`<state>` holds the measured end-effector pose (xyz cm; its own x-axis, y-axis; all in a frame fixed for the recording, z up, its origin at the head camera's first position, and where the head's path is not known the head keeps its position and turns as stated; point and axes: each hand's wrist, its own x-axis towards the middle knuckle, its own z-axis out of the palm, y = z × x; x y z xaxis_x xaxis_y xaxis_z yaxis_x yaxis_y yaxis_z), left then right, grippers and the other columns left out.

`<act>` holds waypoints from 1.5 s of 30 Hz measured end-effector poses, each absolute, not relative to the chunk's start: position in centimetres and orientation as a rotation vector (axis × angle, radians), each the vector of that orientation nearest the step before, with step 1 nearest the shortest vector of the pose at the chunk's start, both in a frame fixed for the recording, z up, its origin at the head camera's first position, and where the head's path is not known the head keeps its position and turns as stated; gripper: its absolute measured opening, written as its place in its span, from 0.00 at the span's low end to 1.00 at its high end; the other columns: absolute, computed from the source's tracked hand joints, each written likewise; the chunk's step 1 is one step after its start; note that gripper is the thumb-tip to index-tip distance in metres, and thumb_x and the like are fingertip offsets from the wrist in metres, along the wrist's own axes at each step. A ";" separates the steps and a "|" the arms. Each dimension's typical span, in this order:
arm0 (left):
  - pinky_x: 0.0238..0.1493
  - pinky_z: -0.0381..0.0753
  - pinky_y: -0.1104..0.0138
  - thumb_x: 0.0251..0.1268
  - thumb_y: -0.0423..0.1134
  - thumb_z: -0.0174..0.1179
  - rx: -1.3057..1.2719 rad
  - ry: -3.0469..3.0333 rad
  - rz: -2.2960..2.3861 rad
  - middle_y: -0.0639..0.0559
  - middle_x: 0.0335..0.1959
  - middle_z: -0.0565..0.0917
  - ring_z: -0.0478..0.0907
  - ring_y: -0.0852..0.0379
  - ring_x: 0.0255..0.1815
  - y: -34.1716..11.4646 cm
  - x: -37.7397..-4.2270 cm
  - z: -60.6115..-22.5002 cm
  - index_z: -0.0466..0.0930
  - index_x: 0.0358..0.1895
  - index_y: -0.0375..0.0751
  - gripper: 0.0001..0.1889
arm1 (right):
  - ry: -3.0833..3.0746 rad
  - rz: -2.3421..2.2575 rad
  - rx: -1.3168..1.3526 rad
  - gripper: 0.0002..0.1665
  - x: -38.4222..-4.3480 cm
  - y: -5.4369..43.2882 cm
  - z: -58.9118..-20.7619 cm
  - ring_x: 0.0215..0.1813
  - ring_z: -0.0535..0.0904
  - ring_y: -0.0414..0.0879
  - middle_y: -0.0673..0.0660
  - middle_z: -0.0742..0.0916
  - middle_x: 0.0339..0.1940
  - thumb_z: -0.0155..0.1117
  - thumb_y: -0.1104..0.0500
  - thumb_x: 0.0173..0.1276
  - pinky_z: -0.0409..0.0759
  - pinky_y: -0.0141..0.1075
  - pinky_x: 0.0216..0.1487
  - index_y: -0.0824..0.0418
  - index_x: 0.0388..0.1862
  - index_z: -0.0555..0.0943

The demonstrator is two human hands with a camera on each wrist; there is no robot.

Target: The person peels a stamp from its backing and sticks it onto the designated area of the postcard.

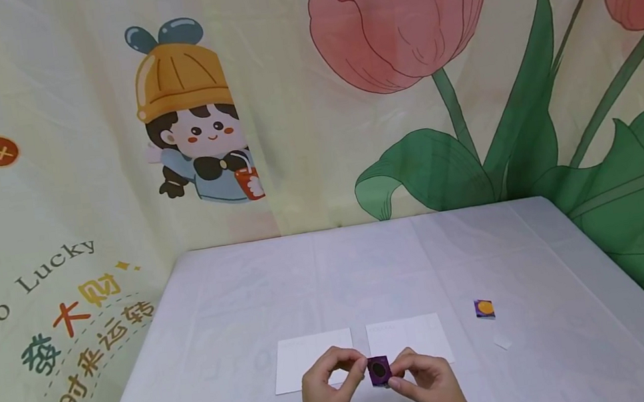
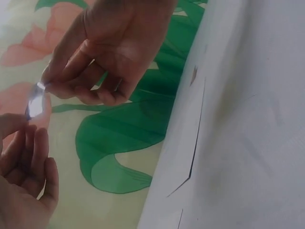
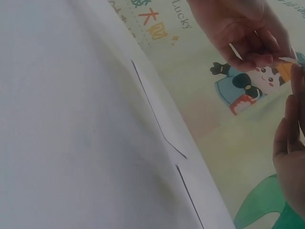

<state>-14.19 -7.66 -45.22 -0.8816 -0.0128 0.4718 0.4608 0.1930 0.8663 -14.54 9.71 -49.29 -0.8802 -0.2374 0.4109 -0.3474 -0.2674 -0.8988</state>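
Between both hands, above the near part of the table, is a small purple square piece [image 1: 380, 370] with a dark round patch, like a sticker or small card. My left hand [image 1: 328, 391] pinches its left edge between thumb and forefinger. At its right edge, the thumb and fingers of my right hand [image 1: 431, 380] pinch it too. Seen in the left wrist view, the piece [image 2: 36, 104] catches the light and looks whitish. The right wrist view shows it only as a thin edge near the frame's border, partly cut off.
Two white rectangular sheets [image 1: 310, 350] [image 1: 407, 334] lie side by side beyond the hands. To the right lie a small purple square with an orange disc [image 1: 484, 308] and a white scrap [image 1: 502, 343]. A printed curtain [image 1: 301, 130] hangs behind the white-covered table [image 1: 220, 307].
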 end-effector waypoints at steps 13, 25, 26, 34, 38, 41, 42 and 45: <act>0.33 0.75 0.69 0.58 0.32 0.62 -0.215 -2.309 -1.807 0.52 0.26 0.80 0.78 0.58 0.26 -9.1 -16.0 -43.5 0.78 0.31 0.36 0.03 | -2.135 2.294 0.095 0.13 -15.9 7.3 -47.7 0.33 0.81 0.48 0.57 0.86 0.27 0.72 0.57 0.53 0.75 0.33 0.38 0.66 0.31 0.82; 0.26 0.71 0.72 0.58 0.37 0.63 -0.162 -2.425 -1.408 0.60 0.26 0.77 0.73 0.63 0.25 -10.7 -20.5 -47.1 0.81 0.30 0.44 0.03 | -2.440 1.627 -0.029 0.08 -19.0 4.7 -49.1 0.28 0.67 0.42 0.42 0.82 0.23 0.71 0.49 0.52 0.63 0.32 0.29 0.51 0.25 0.85; 0.25 0.71 0.72 0.58 0.37 0.64 -0.148 -2.431 -1.381 0.60 0.26 0.77 0.72 0.64 0.25 -10.7 -20.8 -47.4 0.81 0.29 0.44 0.03 | -2.456 1.591 -0.042 0.07 -19.2 4.4 -49.3 0.26 0.67 0.41 0.42 0.81 0.22 0.72 0.50 0.52 0.64 0.32 0.28 0.51 0.24 0.85; 0.23 0.70 0.71 0.56 0.35 0.64 -0.019 -2.556 -1.169 0.58 0.23 0.75 0.71 0.64 0.22 -10.6 -22.4 -49.2 0.80 0.26 0.43 0.04 | -2.596 1.327 -0.173 0.09 -20.9 2.9 -50.9 0.27 0.71 0.40 0.43 0.80 0.18 0.74 0.51 0.47 0.63 0.41 0.34 0.49 0.14 0.84; 0.22 0.68 0.70 0.55 0.36 0.64 0.036 -2.625 -1.088 0.58 0.21 0.74 0.70 0.63 0.22 -10.8 -22.9 -50.1 0.80 0.25 0.43 0.05 | -2.626 1.201 -0.150 0.11 -21.4 2.4 -51.8 0.30 0.70 0.45 0.48 0.81 0.22 0.75 0.50 0.44 0.61 0.45 0.35 0.48 0.11 0.83; 0.21 0.67 0.70 0.55 0.37 0.65 0.080 -2.670 -1.054 0.58 0.19 0.74 0.68 0.63 0.20 -10.9 -23.1 -50.7 0.80 0.24 0.43 0.06 | -2.639 1.147 -0.134 0.12 -21.5 2.1 -52.3 0.31 0.70 0.47 0.51 0.79 0.24 0.76 0.51 0.42 0.61 0.45 0.35 0.48 0.09 0.81; 0.20 0.67 0.70 0.54 0.37 0.65 0.094 -2.680 -1.048 0.58 0.19 0.74 0.68 0.63 0.20 -11.0 -23.2 -50.9 0.80 0.23 0.43 0.06 | -2.645 1.136 -0.131 0.13 -21.5 2.0 -52.4 0.31 0.69 0.48 0.51 0.78 0.24 0.76 0.51 0.42 0.61 0.45 0.35 0.48 0.08 0.81; 0.20 0.67 0.69 0.54 0.36 0.65 0.121 -2.693 -1.050 0.58 0.17 0.74 0.68 0.63 0.19 -11.0 -23.4 -51.4 0.80 0.22 0.43 0.06 | -2.652 1.115 -0.130 0.14 -21.5 1.8 -52.6 0.31 0.68 0.48 0.51 0.76 0.24 0.77 0.51 0.42 0.61 0.45 0.36 0.48 0.08 0.79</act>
